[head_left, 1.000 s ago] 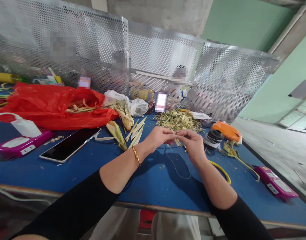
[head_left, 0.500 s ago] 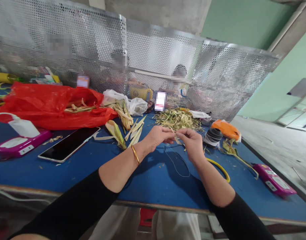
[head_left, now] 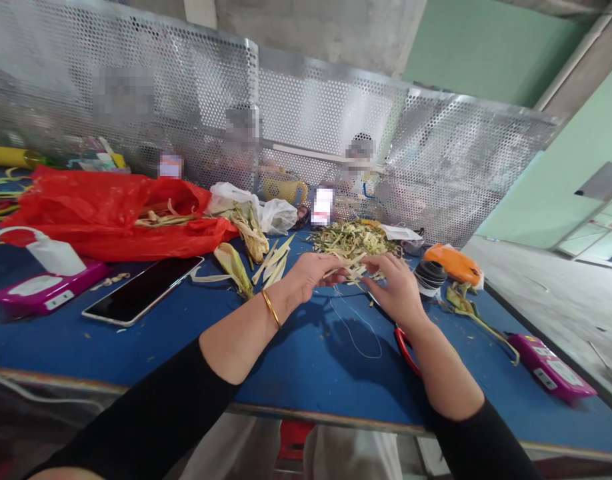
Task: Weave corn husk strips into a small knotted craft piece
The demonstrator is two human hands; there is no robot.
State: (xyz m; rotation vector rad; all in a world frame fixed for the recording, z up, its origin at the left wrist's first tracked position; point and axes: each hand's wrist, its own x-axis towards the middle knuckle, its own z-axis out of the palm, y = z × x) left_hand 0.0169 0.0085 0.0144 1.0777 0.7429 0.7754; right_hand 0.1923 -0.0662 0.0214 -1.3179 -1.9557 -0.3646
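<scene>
My left hand (head_left: 319,272) is closed in a pinch on pale corn husk strips (head_left: 353,268), which fan out past its fingertips. Close by on the right, my right hand (head_left: 396,283) has its thumb and fingers apart at the strips' ends, with no clear grip on them. A thin thread (head_left: 359,350) loops down below my left hand onto the blue table (head_left: 296,373). Partly covered by my right forearm lies a tool, apparently scissors, with a red handle (head_left: 407,350). Behind both hands spreads a heap of shredded husk (head_left: 356,239).
To the left are husk pieces (head_left: 235,268), a phone (head_left: 143,290), a red plastic bag (head_left: 86,213) and a purple box (head_left: 49,288). On the right stand a dark spool (head_left: 430,275), an orange bag (head_left: 455,263) and another purple box (head_left: 551,367). A perforated metal screen (head_left: 316,100) borders the back.
My right hand has parted from the pinch beside my left and moved slightly right, its fingers spreading. More husk strips now show at my left fingertips. The red handle has come into view.
</scene>
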